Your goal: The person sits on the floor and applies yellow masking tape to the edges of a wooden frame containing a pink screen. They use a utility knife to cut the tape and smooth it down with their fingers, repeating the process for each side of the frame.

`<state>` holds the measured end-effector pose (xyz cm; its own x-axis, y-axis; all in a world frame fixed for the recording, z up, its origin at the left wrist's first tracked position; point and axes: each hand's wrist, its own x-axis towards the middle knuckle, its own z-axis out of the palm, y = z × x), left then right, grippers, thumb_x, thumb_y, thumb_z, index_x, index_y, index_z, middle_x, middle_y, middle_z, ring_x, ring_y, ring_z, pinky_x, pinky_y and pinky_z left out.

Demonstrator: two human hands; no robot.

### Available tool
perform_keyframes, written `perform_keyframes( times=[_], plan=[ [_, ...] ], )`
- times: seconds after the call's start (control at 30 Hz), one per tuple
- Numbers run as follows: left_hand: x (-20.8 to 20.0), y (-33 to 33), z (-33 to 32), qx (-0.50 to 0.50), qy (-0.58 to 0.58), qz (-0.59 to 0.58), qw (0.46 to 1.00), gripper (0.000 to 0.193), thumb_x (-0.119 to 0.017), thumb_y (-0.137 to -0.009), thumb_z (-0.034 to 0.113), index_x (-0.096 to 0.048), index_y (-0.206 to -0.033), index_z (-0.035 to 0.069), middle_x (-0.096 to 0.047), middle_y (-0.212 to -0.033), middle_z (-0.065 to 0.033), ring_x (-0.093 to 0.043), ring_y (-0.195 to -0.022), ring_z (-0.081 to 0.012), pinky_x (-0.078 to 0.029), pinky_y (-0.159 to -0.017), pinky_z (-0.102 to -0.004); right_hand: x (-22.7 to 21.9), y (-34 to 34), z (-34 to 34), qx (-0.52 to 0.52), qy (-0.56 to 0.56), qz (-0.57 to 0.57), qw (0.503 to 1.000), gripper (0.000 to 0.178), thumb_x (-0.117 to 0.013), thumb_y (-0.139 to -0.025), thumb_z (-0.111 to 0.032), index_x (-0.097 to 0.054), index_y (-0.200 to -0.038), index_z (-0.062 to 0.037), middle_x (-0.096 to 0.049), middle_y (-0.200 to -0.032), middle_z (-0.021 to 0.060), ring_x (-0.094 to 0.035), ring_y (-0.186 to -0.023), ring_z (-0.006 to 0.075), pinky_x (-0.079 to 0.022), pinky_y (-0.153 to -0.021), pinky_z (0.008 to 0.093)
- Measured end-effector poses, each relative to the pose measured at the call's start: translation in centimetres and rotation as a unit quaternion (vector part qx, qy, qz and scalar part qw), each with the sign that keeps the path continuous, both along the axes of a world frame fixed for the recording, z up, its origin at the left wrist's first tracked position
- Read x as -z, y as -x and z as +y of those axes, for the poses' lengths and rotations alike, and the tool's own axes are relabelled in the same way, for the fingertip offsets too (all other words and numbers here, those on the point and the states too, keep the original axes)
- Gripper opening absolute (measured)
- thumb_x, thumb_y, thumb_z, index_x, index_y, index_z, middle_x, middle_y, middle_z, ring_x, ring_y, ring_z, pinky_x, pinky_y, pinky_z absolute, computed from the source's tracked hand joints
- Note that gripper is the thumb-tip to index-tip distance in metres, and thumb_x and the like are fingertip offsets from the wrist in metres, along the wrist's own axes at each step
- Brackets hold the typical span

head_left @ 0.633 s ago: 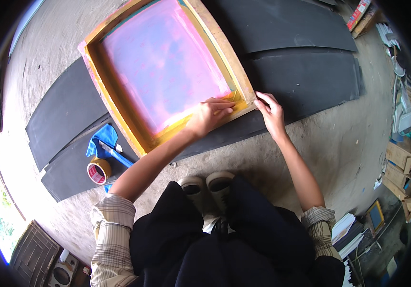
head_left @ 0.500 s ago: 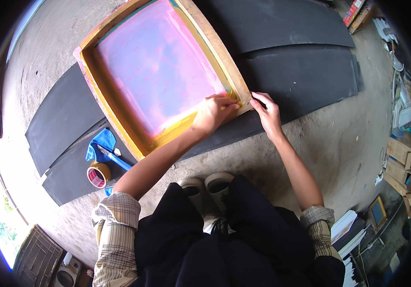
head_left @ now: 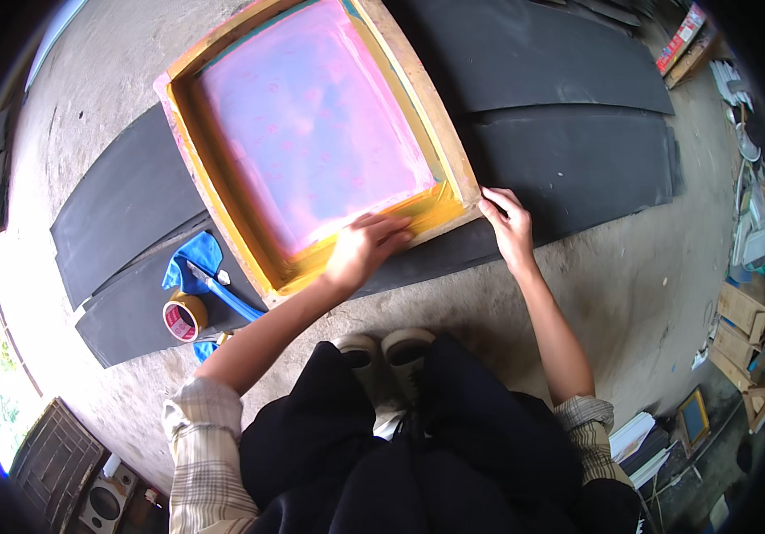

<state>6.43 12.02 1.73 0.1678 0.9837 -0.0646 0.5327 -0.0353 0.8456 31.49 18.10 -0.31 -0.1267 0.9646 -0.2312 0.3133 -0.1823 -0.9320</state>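
A wooden screen printing frame (head_left: 424,93) lies tilted across black sheets, its mesh (head_left: 302,133) tinted pink and blue. Yellow-brown tape (head_left: 433,209) lines the inside of its near rail. My left hand (head_left: 360,254) rests on that rail, fingers stretched out together over the tape. At the near right corner, my right hand (head_left: 512,231) grips the wood between thumb and fingers. Left of the frame stands a tape roll (head_left: 185,318), beside a blue cloth (head_left: 194,256) and a blue-handled tool (head_left: 236,301) whose kind I cannot make out.
Black sheets (head_left: 569,160) spread over the concrete floor (head_left: 614,258) beneath the frame. Cardboard boxes (head_left: 743,316) and clutter line the right side. A small framed panel (head_left: 693,416) leans at the lower right. A speaker (head_left: 106,501) stands at the lower left.
My left hand has slid left along the near rail from the corner, and its fingers have straightened. The right hand stays at the corner. The whole view has shifted slightly.
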Motion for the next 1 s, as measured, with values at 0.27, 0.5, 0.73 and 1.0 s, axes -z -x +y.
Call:
perform_keyframes(
  times=[0.27,0.5,0.73,1.0],
  plan=[
    [0.9,6.7,0.6,0.222,-0.012,-0.043,0.974,0.031,-0.053,-0.088,0.015,-0.059,-0.118,0.007,-0.059,-0.119,-0.011,-0.053,-0.112,-0.0242,-0.04,-0.099,-0.0399,-0.3,0.3,0.1,0.005,0.032,0.038,0.999,0.025,-0.06,-0.089,-0.009,-0.061,-0.11,0.0038,-0.057,-0.105,0.0039,-0.054,-0.097,0.0098,-0.043,-0.086,0.0226],
    [2.6,2.5,6.9,0.376,-0.245,0.225,0.865,0.048,-0.047,-0.088,0.03,-0.043,-0.136,0.023,-0.033,-0.144,0.0129,-0.014,-0.139,-0.0124,-0.003,-0.114,-0.0521,-0.2,0.5,0.0,0.024,0.046,0.064,0.997,0.024,-0.063,-0.087,-0.009,-0.062,-0.108,0.004,-0.057,-0.105,0.0035,-0.055,-0.094,0.0094,-0.046,-0.082,0.0225],
    [2.7,0.0,6.7,0.338,-0.251,0.352,0.836,0.055,-0.043,-0.089,0.034,-0.03,-0.142,0.029,-0.026,-0.146,0.015,-0.01,-0.141,-0.0138,-0.002,-0.113,-0.0566,-0.1,0.3,0.1,0.032,0.043,0.063,0.997,0.024,-0.062,-0.088,-0.01,-0.062,-0.106,0.0045,-0.057,-0.105,0.0045,-0.056,-0.094,0.0109,-0.048,-0.081,0.024],
    [2.7,-0.2,6.0,0.252,-0.235,0.324,0.881,0.055,-0.043,-0.091,0.037,-0.025,-0.143,0.033,-0.025,-0.147,0.0149,-0.013,-0.14,-0.015,-0.008,-0.112,-0.0586,-0.6,0.5,0.2,0.022,0.032,0.038,0.999,0.025,-0.063,-0.088,-0.012,-0.062,-0.106,0.004,-0.058,-0.102,0.0028,-0.055,-0.092,0.0088,-0.047,-0.079,0.0238]
  ],
)
